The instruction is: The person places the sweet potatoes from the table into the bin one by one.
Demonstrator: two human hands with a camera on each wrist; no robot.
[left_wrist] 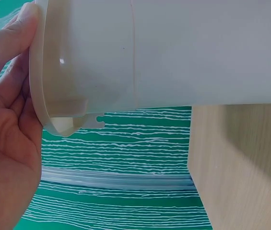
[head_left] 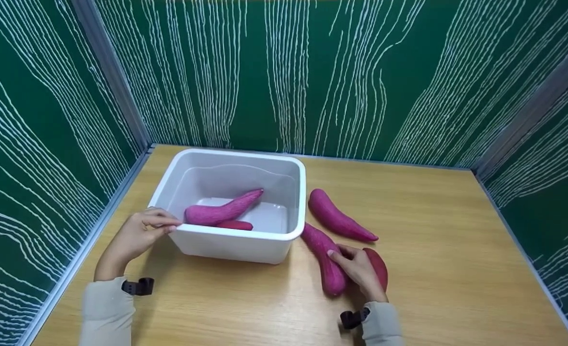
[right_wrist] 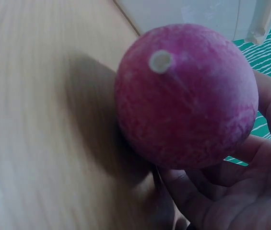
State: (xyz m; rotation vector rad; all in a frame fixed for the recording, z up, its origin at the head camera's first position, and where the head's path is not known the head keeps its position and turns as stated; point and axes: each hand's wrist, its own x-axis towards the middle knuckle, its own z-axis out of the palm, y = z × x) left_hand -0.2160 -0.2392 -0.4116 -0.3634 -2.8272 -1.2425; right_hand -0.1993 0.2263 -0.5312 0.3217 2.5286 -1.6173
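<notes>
At its near left corner, my left hand (head_left: 142, 235) pinches the rim of a white plastic bin (head_left: 235, 245); the left wrist view has the thumb and fingers (left_wrist: 17, 33) on either side of that rim. Inside the bin lie a purple sweet potato (head_left: 221, 210) and a red one (head_left: 235, 225), partly hidden by the near wall. To the right of the bin, my right hand (head_left: 358, 269) grips another purple sweet potato (head_left: 324, 259), thumb on top. Its rounded end (right_wrist: 188, 105) fills the right wrist view, where fingers curl against its side.
A third purple sweet potato (head_left: 339, 218) lies just beyond the held one. Partly behind my right hand is a red sweet potato (head_left: 378, 266) on the wooden table (head_left: 457, 250). Green panels (head_left: 336, 72) with white wavy lines enclose the table's back and sides.
</notes>
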